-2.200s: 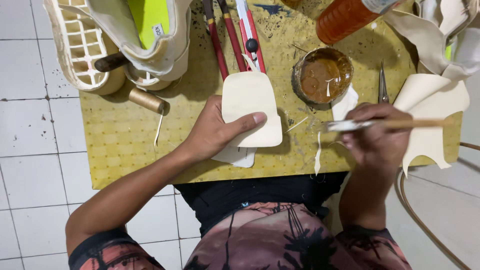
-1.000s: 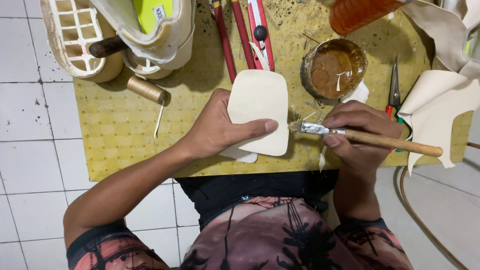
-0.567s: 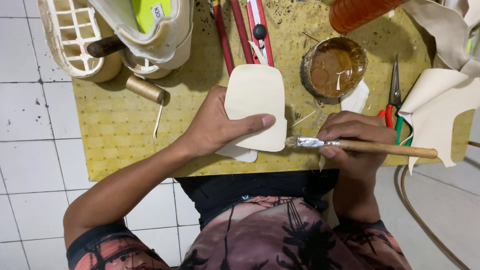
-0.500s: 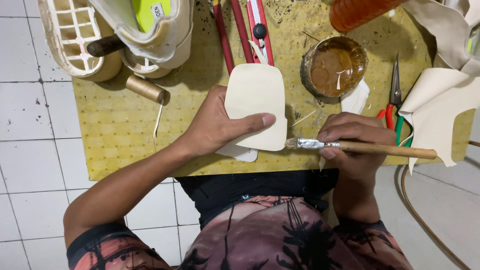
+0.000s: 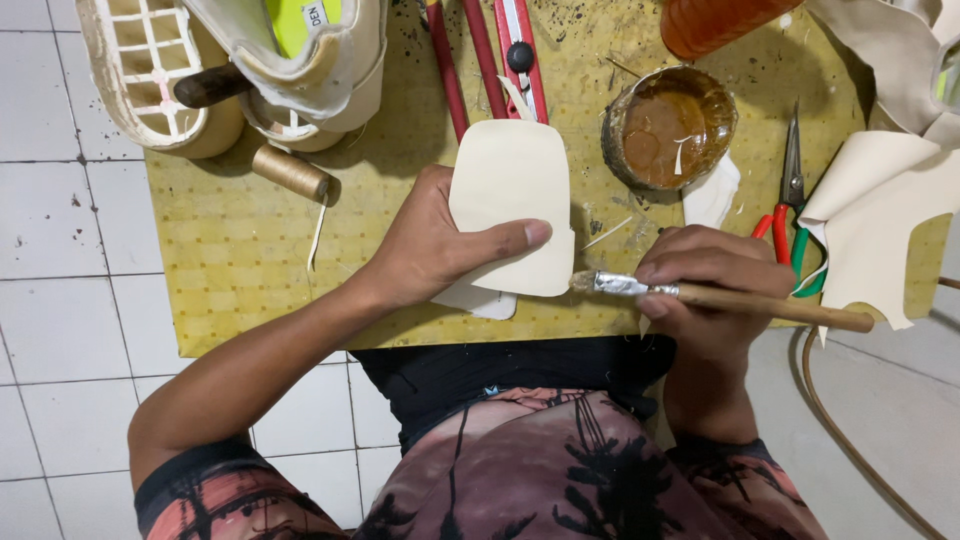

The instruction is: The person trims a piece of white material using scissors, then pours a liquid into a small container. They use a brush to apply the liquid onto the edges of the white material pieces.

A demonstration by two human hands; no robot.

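At the far left of the counter (image 5: 230, 300) lie a pale shoe sole (image 5: 150, 75) and a shoe upper (image 5: 300, 60), with a thread spool (image 5: 292, 173) just near of them. That corner is crowded; the bare yellow mat near the spool is the only open room on the left.

The left hand (image 5: 430, 245) is closed on a cream piece (image 5: 515, 205), fingers under it and thumb laid across its near part, holding it tilted just above the mat. The piece looks thin and light, stiff enough to keep its shape yet likely to flex, so the grip by its left and near edges seems sound, leaving the right edge free. A small white scrap (image 5: 490, 300) lies under it by the counter's near edge.

Beyond the piece lie red-handled tools (image 5: 455, 60) and a red cutter (image 5: 520, 55). To the right a bowl (image 5: 670, 125) of brown glue stands near an orange bottle (image 5: 725, 18).

The right hand (image 5: 715, 285) is closed around a wooden brush (image 5: 720, 297), its metal ferrule pointing left, its tip touching or just beside the piece's right edge. Scissors (image 5: 790, 200) lie right of the bowl, then more cream sheets (image 5: 880, 220) overhang the right edge. Room there is tight; the near edge is close under both hands.
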